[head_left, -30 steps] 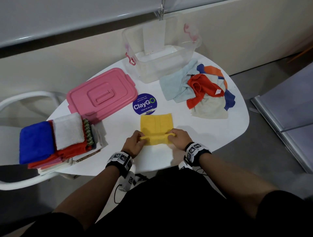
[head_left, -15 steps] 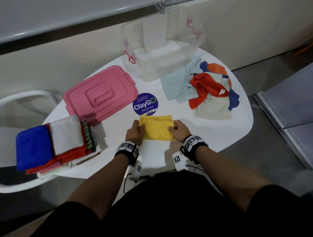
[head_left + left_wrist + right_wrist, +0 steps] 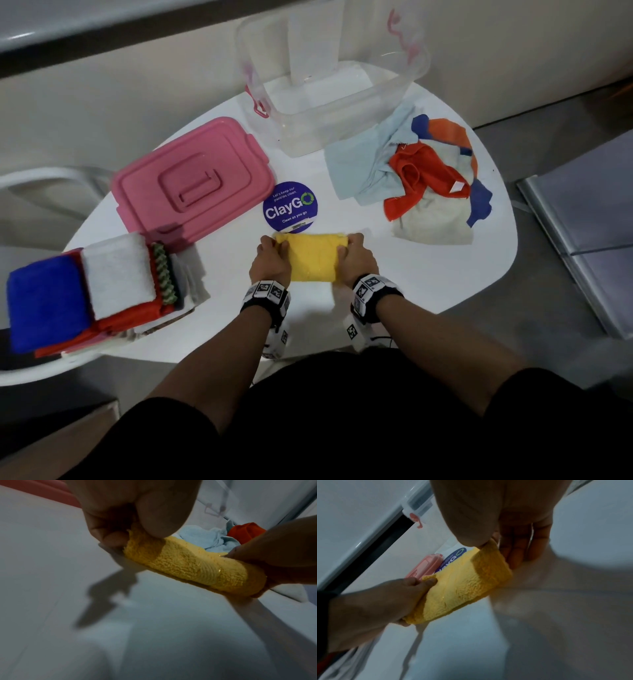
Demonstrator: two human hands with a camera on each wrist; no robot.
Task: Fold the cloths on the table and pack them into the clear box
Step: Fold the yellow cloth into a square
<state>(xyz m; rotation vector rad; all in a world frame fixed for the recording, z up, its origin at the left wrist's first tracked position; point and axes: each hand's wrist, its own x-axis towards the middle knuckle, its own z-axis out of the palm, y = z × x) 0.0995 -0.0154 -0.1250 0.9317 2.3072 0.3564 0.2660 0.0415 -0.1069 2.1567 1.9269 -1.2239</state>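
Yellow cloth now folded over, both hands pinching its ends

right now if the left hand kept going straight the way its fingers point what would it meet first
Probably the ClayGo sticker just beyond the yellow cloth that the left hand pinches; then the pink lid, though depth is unclear.

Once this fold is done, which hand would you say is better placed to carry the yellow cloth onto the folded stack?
Probably the left hand. Both hands pinch the yellow cloth, but the folded stack lies on the left; the right hand would cross over.
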